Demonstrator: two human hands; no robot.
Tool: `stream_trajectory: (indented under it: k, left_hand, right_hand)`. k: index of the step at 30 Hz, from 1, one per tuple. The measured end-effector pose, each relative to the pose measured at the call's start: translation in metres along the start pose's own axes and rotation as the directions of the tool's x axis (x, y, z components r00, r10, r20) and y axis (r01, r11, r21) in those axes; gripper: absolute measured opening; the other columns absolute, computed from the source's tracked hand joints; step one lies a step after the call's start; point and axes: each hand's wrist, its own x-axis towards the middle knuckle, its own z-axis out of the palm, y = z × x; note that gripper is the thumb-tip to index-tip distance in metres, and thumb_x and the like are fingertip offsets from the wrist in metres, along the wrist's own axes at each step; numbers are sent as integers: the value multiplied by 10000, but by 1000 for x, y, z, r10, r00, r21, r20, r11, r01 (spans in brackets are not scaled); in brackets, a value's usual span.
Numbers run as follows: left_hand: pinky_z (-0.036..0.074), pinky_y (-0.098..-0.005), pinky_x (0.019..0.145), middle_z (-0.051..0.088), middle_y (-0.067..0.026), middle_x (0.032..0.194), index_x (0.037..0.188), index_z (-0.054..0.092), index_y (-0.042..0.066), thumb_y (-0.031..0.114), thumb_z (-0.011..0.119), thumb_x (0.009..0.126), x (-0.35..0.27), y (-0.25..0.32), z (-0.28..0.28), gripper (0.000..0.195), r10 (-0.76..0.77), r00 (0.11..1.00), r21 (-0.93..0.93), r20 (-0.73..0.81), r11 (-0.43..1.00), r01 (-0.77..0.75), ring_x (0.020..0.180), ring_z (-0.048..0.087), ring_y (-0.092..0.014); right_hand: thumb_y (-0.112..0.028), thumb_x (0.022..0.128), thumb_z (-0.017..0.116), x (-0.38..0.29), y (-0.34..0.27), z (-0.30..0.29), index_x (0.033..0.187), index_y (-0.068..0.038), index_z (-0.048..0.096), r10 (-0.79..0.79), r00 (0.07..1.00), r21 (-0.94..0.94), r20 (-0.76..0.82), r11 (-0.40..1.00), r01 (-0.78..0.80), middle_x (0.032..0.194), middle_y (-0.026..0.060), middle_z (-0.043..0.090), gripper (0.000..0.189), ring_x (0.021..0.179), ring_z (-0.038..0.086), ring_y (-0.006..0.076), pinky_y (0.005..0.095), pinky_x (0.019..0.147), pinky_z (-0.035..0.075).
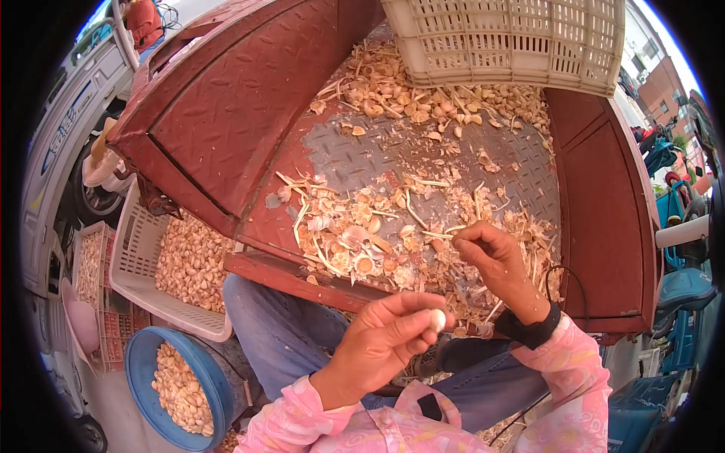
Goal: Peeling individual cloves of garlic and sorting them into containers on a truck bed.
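Observation:
Between the thumb and fingers of my left hand (391, 331) is a pale peeled garlic clove (437, 320), held above my lap. My right hand (495, 263) is over the heap of garlic scraps (362, 238), its fingers curled together. A dry garlic stem (437, 234) appears right by those fingertips; whether they pinch it or anything else cannot be made out. Papery skins, root discs and a few loose cloves make up the heap, which lies on the worn steel bed (374, 153) of a red cart.
Unsorted garlic (442, 102) lies at the bed's far end, below a white plastic crate (510, 45). Red side walls (600, 209) flank the bed. On the left are a crate of cloves (192, 260), a blue bucket (221, 390) with more cloves, and a parked vehicle (62, 136).

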Motion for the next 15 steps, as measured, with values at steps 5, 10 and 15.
stream_trajectory:
  k: [5, 10, 15]
  left_hand:
    - [440, -298, 737, 593, -161, 901, 922, 607, -50, -20, 589, 789, -52, -10, 82, 137, -82, 917, -37, 391, 994, 105, 850, 567, -218]
    - [443, -287, 768, 598, -147, 922, 912, 605, -51, -44, 611, 767, -59, -12, 83, 145, -74, 822, -110, 565, 980, 163, 879, 573, -205]
    - [439, -270, 762, 600, -132, 927, 913, 604, -53, -42, 612, 769, -64, -8, 87, 145, -258, 814, -45, 521, 943, 328, 876, 570, -186]
  right_hand:
    - [-41, 732, 590, 21, -2, 6, 855, -57, 553, -287, 938, -588, 195, 731, 346, 748, 129, 530, 130, 684, 549, 320, 370, 574, 440]
    - [-5, 708, 533, 24, 1, 8, 855, -50, 509, -203, 938, -764, 280, 545, 346, 774, 137, 517, 155, 676, 543, 350, 425, 566, 433]
    - [25, 710, 571, 4, 4, 0, 892, -50, 530, -319, 928, -626, 193, 688, 367, 740, 121, 510, 201, 658, 546, 319, 370, 574, 435]
